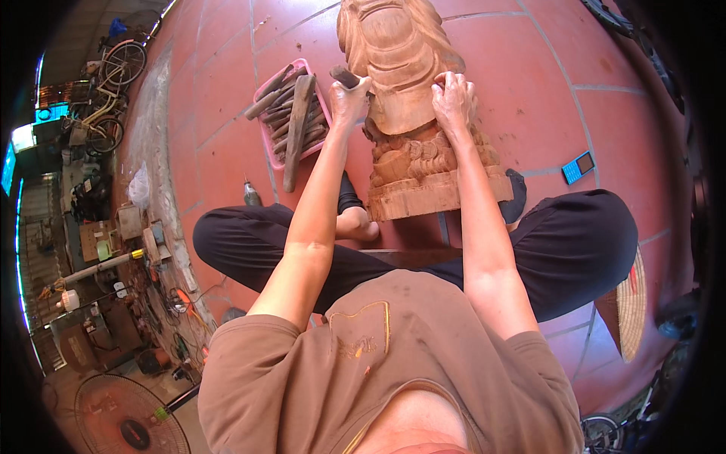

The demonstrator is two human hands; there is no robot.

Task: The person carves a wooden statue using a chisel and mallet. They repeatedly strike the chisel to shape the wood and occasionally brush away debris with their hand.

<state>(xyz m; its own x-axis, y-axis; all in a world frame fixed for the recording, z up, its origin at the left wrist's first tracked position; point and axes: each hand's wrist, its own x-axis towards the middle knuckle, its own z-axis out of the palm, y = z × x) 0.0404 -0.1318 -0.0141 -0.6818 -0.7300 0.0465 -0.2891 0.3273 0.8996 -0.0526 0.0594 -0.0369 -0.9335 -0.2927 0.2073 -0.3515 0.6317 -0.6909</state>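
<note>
A wooden statue (401, 53) with carved robe folds lies on the floor in front of me, its stepped base (412, 198) toward my crossed legs. At the statue's left side, my left hand (350, 102) is closed around a dark wooden stick (344, 76), whose blunt end sticks out past the fist. My right hand (454, 100) rests at the statue's right edge with its fingers curled; anything inside them is hidden. Beside my left forearm is a pink plastic basket (319, 97) full of worn wooden-handled tools (281, 125), with one long wooden piece (299, 121) lying across them.
A small pointed tool (251, 194) is on the red tiles by my left knee. Right of the statue lies a blue keypad phone (578, 167). A woven hat (631, 310) is near my right knee. Farther left are a fan (132, 424), bicycles (106, 98) and clutter.
</note>
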